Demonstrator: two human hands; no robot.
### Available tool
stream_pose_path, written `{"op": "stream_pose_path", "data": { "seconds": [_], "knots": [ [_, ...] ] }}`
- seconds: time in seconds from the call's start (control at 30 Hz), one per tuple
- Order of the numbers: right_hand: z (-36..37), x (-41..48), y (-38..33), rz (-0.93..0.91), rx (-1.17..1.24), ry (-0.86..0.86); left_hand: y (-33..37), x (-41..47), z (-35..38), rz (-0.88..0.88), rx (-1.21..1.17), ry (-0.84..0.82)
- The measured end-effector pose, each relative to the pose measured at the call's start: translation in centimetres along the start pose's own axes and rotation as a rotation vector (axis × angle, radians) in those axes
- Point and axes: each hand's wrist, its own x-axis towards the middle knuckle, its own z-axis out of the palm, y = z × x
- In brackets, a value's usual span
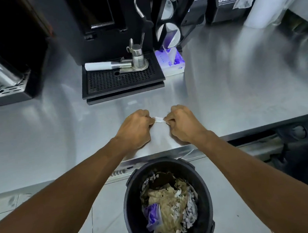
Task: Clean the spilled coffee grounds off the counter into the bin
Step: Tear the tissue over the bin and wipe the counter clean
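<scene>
Left hand (136, 128) and right hand (181, 123) each pinch one end of a white tissue (159, 120) above the counter (238, 93). The bin (126, 204) stands at six o'clock. Best to draw the tissue straight toward it, folded closed (no loose grounds show on the steel).

Ahead of me 2 things block the counter (238, 93), the drip tray (123, 85) and the tissue box (171, 65) beside it, with bare steel open either side and the bin (131, 180) open below.
</scene>
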Motion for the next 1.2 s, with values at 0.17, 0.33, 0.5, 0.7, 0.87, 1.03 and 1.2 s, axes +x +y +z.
{"op": "stream_pose_path", "data": {
  "seconds": [0.17, 0.33, 0.5, 0.7, 0.87, 1.03, 1.2],
  "knots": [
    [0.6, -3.4, -0.9, -0.088, 0.062, -0.049, 1.7, -5.1, -0.4, 0.016, -0.063, -0.004],
    [1.2, -6.4, -2.1, -0.101, 0.104, -0.056, 2.6, -8.2, -0.2, 0.013, -0.108, -0.033],
    [0.7, -8.5, -2.7, -0.049, 0.181, -0.054, 2.8, -8.7, -0.5, 0.059, -0.139, -0.041],
    [-4.7, -8.0, 2.9, 0.072, 0.125, 0.172, 7.4, -0.6, -1.1, 0.142, -0.225, 0.09],
    [-9.3, -9.5, 10.4, 0.324, 0.071, 0.397, 14.0, 9.4, 0.4, 0.255, -0.261, 0.072],
    [-11.2, -10.5, 16.4, 0.486, 0.022, 0.505, 19.6, 17.0, 1.7, 0.408, -0.191, -0.028],
    [-12.3, -7.7, 20.8, 0.581, 0.027, 0.509, 21.1, 21.8, 2.9, 0.401, -0.151, -0.048]
  ]
}}
